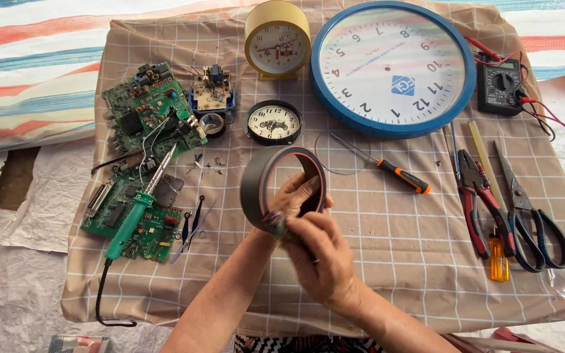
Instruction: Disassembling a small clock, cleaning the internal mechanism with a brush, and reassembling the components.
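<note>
Now we grip the grey ring (pixel 256 180) over the checked cloth (pixel 387 242): left hand (pixel 293 199) curled through it, right hand (pixel 322 261) pinching its lower rim (blue clock (pixel 392 68) behind).

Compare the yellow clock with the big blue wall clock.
The yellow clock is far smaller than the blue wall clock. The yellow one stands upright on a base; the blue one lies flat on the checked cloth. The yellow one's face is cream, the blue one's white. Both are round, with numbered dials.
</note>
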